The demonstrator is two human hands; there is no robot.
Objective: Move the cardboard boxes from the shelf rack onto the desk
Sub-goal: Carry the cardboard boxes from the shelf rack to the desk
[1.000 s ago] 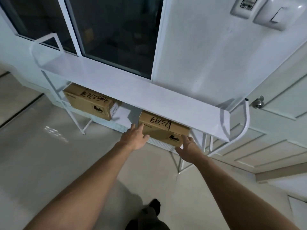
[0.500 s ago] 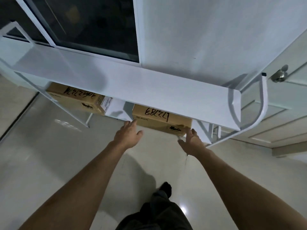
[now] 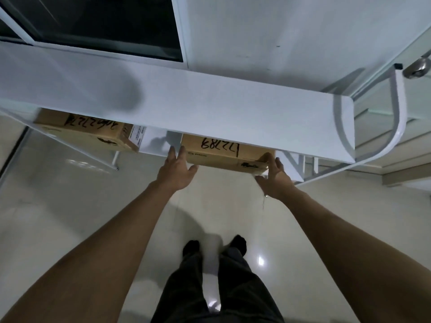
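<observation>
Your left hand (image 3: 176,170) and right hand (image 3: 275,179), fingers straight, touch both ends of the brown cardboard box (image 3: 227,155) mid-frame under the white shelf board (image 3: 210,106), so it may slip if you squeeze softly.

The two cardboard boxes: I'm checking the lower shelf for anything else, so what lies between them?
Head view: between the left box and the right box, only bare white lower shelf shows.

Both hands (image 3: 177,171) (image 3: 276,180) flank cardboard box (image 3: 224,153) — under white shelf (image 3: 210,108).
</observation>
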